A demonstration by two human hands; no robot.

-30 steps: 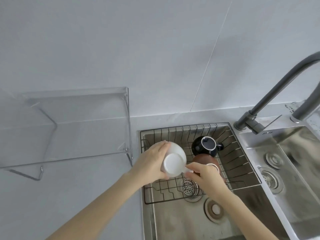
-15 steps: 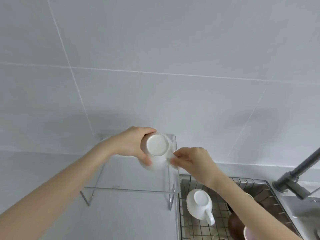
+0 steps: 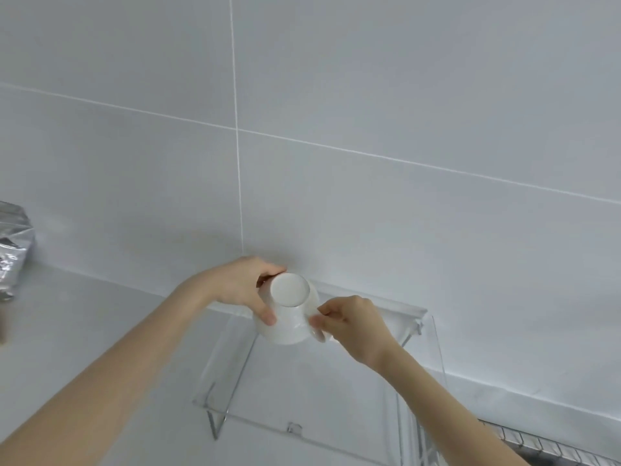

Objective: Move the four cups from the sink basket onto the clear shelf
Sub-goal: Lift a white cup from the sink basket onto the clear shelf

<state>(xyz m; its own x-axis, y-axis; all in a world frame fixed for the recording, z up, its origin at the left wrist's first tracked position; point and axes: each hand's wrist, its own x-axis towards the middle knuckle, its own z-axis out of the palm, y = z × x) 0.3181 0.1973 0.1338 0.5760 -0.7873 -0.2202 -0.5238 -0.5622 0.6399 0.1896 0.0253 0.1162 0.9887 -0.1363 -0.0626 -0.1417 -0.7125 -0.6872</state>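
A white cup [image 3: 290, 314] is held upside down, base facing me, over the back left part of the clear shelf [image 3: 322, 408]. My left hand [image 3: 245, 285] wraps its body from the left. On the right, my right hand [image 3: 353, 322] pinches the cup's handle. Whether the cup touches the shelf top I cannot tell. Only a corner of the wire sink basket [image 3: 551, 447] shows at the bottom right, and the other cups are out of view.
A grey tiled wall rises directly behind the shelf. The shelf stands on a pale counter [image 3: 84, 331]. A crinkled silver foil bag [image 3: 13, 243] sits at the far left edge of the counter.
The view has swung left and away from the sink. Both hands have carried the white cup further over the shelf, and the cups in the basket have dropped out of sight.
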